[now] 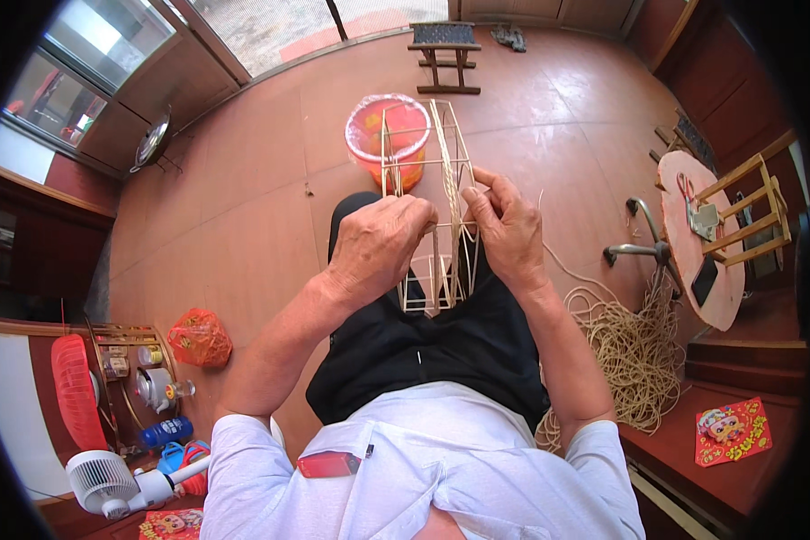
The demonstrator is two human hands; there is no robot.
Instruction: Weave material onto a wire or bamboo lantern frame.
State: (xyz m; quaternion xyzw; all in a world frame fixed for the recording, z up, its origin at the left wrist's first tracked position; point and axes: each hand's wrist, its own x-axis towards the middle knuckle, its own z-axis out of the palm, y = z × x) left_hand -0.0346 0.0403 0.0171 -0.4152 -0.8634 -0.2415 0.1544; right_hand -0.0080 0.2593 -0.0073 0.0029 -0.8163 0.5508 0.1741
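A pale, narrow, open lattice frame point(384, 148) stands over my lap and between my knees. A band of twisted straw-coloured cord point(447, 162) runs lengthwise along its middle. My left hand point(378, 245) is closed at the frame's left side, its fingertips curled inward against the cord and partly hidden. On the right side, my right hand point(510, 225) pinches the frame's edge beside the cord, thumb on top and fingers behind. A large loose heap of the same cord point(625, 360) lies on the floor to my right, with one strand rising from it toward my right hand.
A lined red bucket point(389, 135) stands just beyond the frame. Farther off is a small stool point(445, 56). On the right, a round pink-topped table point(684, 216) holds scissors point(686, 189) and an upturned wooden stool point(751, 216). A red bag point(200, 337) and a white fan point(108, 481) are left.
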